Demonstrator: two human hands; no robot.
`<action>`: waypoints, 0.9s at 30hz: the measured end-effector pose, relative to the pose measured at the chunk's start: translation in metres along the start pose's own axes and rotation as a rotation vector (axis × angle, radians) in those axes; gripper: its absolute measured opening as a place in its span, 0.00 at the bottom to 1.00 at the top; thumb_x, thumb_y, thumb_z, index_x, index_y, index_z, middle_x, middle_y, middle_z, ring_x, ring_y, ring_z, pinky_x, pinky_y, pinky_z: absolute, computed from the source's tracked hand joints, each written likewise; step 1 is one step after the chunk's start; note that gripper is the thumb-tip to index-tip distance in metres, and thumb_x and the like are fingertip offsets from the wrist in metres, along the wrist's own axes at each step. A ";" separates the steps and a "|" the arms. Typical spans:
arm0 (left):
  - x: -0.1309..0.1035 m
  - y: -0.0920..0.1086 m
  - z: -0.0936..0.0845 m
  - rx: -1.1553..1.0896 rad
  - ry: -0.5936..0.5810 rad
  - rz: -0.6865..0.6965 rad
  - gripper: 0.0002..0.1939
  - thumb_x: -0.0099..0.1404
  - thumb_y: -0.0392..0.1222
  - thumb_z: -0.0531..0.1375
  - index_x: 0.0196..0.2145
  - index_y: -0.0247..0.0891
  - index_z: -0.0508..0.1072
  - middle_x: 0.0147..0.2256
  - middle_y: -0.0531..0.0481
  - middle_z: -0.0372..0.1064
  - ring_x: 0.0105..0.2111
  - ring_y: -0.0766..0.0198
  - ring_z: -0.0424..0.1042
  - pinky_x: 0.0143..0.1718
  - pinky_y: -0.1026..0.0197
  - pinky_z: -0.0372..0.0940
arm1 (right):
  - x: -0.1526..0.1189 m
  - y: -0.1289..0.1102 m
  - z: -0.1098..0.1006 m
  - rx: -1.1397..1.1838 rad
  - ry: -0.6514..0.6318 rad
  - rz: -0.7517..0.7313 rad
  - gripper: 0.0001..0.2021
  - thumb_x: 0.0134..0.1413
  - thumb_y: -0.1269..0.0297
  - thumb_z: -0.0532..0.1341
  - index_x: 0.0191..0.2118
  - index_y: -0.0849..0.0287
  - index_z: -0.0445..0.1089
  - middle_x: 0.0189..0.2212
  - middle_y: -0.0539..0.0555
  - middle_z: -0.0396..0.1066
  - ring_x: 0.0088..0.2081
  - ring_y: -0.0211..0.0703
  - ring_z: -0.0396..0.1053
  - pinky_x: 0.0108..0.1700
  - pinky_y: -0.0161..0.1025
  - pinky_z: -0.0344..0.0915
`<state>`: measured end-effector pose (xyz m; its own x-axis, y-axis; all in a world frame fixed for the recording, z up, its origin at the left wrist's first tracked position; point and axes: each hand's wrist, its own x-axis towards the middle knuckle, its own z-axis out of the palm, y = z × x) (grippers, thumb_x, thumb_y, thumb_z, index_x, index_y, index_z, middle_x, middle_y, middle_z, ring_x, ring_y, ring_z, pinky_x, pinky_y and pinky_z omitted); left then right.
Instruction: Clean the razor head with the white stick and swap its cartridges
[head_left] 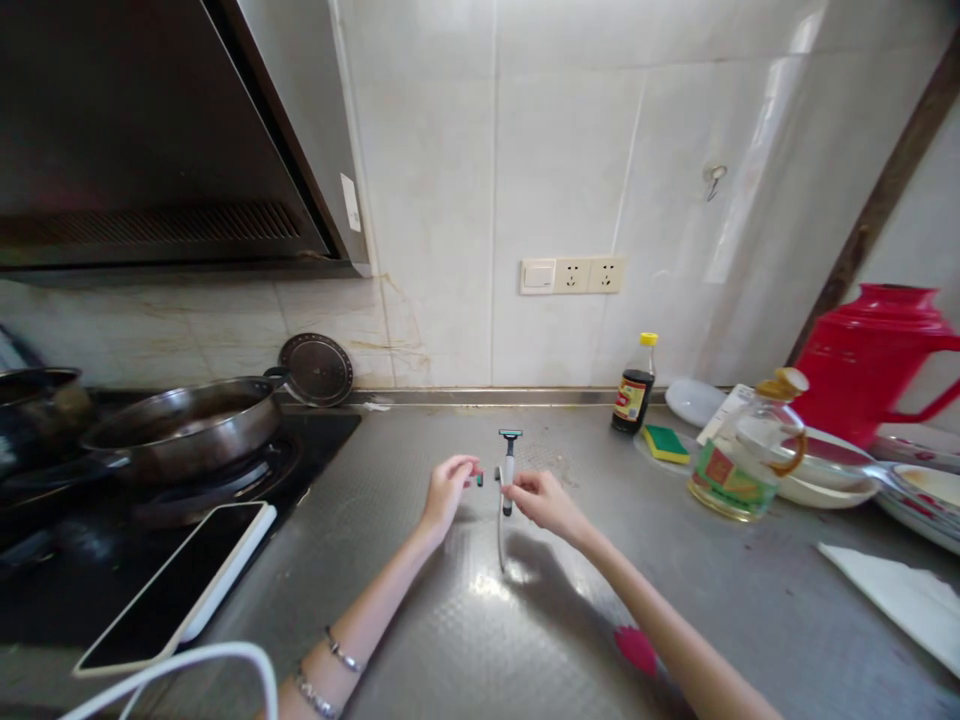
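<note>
Near the middle of the metal counter (pixel 420 620), my right hand (pixel 541 500) pinches the handle of a razor (pixel 509 468), which stands upright with its head at the top. A second slim, pale curved piece (pixel 501 540) hangs just left of that handle, close to my right fingertips; what holds it is not clear. My left hand (pixel 450 492) is to the left, its fingertips closed on a small dark and green razor head (pixel 480 479). A short gap separates this head from the razor.
A phone (pixel 180 590) lies by the stove (pixel 319 440) at left, with a white cable in front. Pans (pixel 187 425) stand on the stove. At right are a sauce bottle (pixel 634 385), a sponge (pixel 665 444), a glass jug (pixel 739 465), bowls and a red kettle (pixel 870 360).
</note>
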<state>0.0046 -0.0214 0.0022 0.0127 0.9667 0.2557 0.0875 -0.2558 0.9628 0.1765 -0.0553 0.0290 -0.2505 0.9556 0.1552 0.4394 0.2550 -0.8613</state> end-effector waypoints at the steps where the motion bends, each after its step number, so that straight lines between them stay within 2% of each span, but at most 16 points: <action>1: 0.004 -0.002 -0.004 0.158 0.003 0.086 0.10 0.57 0.40 0.54 0.33 0.34 0.73 0.33 0.44 0.72 0.37 0.58 0.70 0.41 0.56 0.63 | 0.001 0.003 -0.001 -0.063 0.030 -0.004 0.14 0.47 0.62 0.54 0.16 0.61 0.57 0.13 0.44 0.52 0.18 0.30 0.51 0.20 0.30 0.45; 3: 0.010 -0.005 -0.012 0.456 -0.040 0.260 0.08 0.56 0.35 0.55 0.33 0.37 0.73 0.35 0.46 0.71 0.40 0.58 0.67 0.45 0.54 0.61 | 0.003 0.010 -0.002 -0.188 0.075 -0.004 0.13 0.45 0.64 0.55 0.15 0.61 0.57 0.13 0.44 0.50 0.18 0.30 0.50 0.21 0.30 0.44; 5: 0.015 -0.009 -0.019 0.643 -0.132 0.354 0.09 0.54 0.33 0.57 0.35 0.38 0.72 0.38 0.47 0.71 0.43 0.58 0.65 0.47 0.54 0.59 | 0.004 0.015 0.002 -0.284 0.086 0.009 0.12 0.43 0.65 0.55 0.14 0.61 0.58 0.12 0.44 0.49 0.19 0.30 0.50 0.21 0.31 0.43; 9: 0.025 -0.022 -0.022 0.759 -0.300 0.321 0.18 0.52 0.37 0.61 0.43 0.38 0.70 0.43 0.45 0.69 0.46 0.56 0.64 0.48 0.55 0.59 | 0.003 0.020 0.012 -0.384 0.070 0.038 0.12 0.42 0.67 0.54 0.13 0.62 0.60 0.12 0.45 0.49 0.18 0.30 0.49 0.21 0.32 0.42; 12: 0.033 -0.032 -0.019 0.792 -0.358 0.289 0.23 0.52 0.40 0.61 0.47 0.39 0.67 0.46 0.44 0.67 0.48 0.55 0.64 0.49 0.55 0.59 | 0.003 0.020 0.016 -0.427 0.083 0.056 0.12 0.42 0.68 0.54 0.13 0.62 0.61 0.11 0.45 0.50 0.17 0.31 0.50 0.21 0.32 0.42; 16: 0.040 -0.040 -0.015 0.855 -0.367 0.297 0.22 0.54 0.38 0.58 0.49 0.39 0.65 0.49 0.44 0.65 0.50 0.56 0.63 0.51 0.54 0.56 | 0.003 0.016 0.019 -0.498 0.115 0.052 0.12 0.44 0.68 0.54 0.14 0.63 0.64 0.12 0.49 0.58 0.18 0.32 0.55 0.22 0.32 0.44; 21: 0.043 -0.043 -0.013 0.832 -0.372 0.300 0.21 0.54 0.37 0.57 0.48 0.38 0.64 0.46 0.45 0.69 0.47 0.57 0.66 0.49 0.56 0.58 | 0.001 0.010 0.022 -0.614 0.097 0.094 0.13 0.47 0.66 0.55 0.17 0.63 0.68 0.15 0.55 0.67 0.20 0.36 0.63 0.23 0.33 0.47; 27: 0.049 -0.045 -0.028 0.817 -0.198 0.295 0.23 0.53 0.36 0.58 0.48 0.36 0.63 0.42 0.44 0.70 0.45 0.56 0.67 0.48 0.53 0.58 | 0.005 -0.004 0.032 -0.763 0.077 0.138 0.13 0.49 0.63 0.54 0.27 0.64 0.74 0.26 0.63 0.74 0.29 0.46 0.71 0.26 0.34 0.55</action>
<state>-0.0262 0.0371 -0.0261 0.3126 0.8660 0.3902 0.7354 -0.4807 0.4776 0.1461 -0.0567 0.0179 -0.1019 0.9865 0.1279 0.9412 0.1372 -0.3088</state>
